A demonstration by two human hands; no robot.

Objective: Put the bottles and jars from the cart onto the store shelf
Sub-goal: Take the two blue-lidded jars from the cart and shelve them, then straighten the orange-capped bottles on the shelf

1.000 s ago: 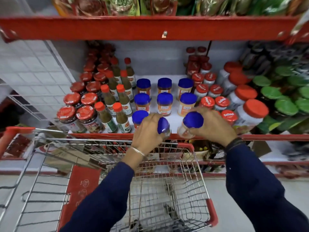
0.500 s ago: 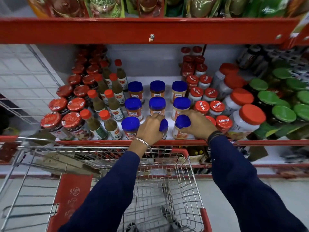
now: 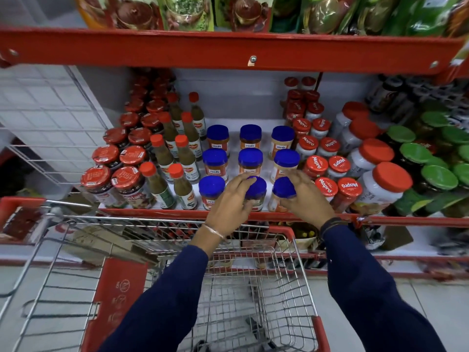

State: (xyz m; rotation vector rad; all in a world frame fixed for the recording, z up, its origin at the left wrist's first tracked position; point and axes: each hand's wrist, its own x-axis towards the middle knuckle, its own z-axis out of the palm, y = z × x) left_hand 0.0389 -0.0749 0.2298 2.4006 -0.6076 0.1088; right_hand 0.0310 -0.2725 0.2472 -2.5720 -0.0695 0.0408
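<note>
Two blue-lidded jars stand in the front row of the store shelf (image 3: 152, 212). My left hand (image 3: 229, 203) wraps around the left side of the middle jar (image 3: 257, 190), fingers over its lid. My right hand (image 3: 305, 196) grips the jar beside it (image 3: 283, 189) from the right, thumb low on its label. Both jars rest upright on the shelf, in line with a third blue-lidded jar (image 3: 211, 190) on the left. Behind them stand two more rows of the same jars (image 3: 250, 160). The wire cart (image 3: 302, 275) is below my arms; its basket shows bare mesh.
Red-capped sauce bottles (image 3: 181, 184) and red-lidded dark jars (image 3: 125, 181) fill the shelf's left. Red-lidded Mapro jars (image 3: 326, 188), large white jars (image 3: 388, 181) and green-lidded jars (image 3: 437, 177) crowd the right. A red upper shelf (image 3: 228, 49) overhangs. A white wire rack (image 3: 50, 138) stands at left.
Both hands carried the two blue-lidded jars forward from above the cart's rim and set them down in the shelf's front row. The view moved closer to the shelf.
</note>
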